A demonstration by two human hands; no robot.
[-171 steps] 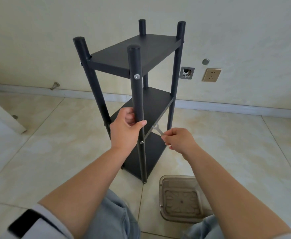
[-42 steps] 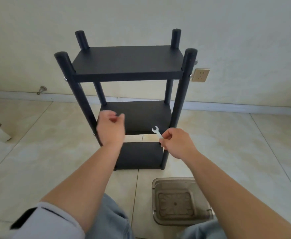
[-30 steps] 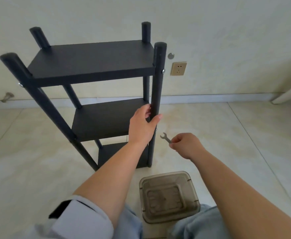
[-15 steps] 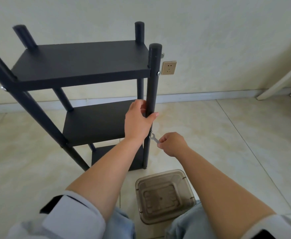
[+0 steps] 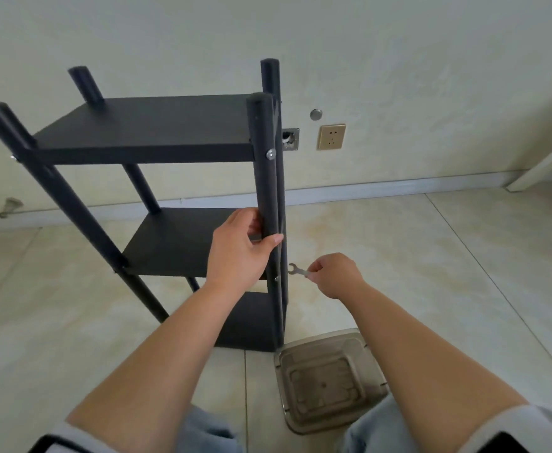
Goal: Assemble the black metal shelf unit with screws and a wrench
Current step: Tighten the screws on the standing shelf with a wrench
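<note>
The left hand [image 5: 240,248] wraps the near right post [image 5: 265,191] of the shelf [image 5: 143,129], thumb across the front, just above the middle board. The right hand [image 5: 335,274] pinches a small wrench [image 5: 297,271] by its handle, open end toward the post, close to a screw [image 5: 276,278] low on it but apart. The shelf stands upright on a pale tiled floor [image 5: 431,273] by a cream wall [image 5: 366,60] with a socket [image 5: 331,136]. A clear tray [image 5: 330,380] lies just beside the shelf's foot. Both forearms reach forward, bare.
</note>
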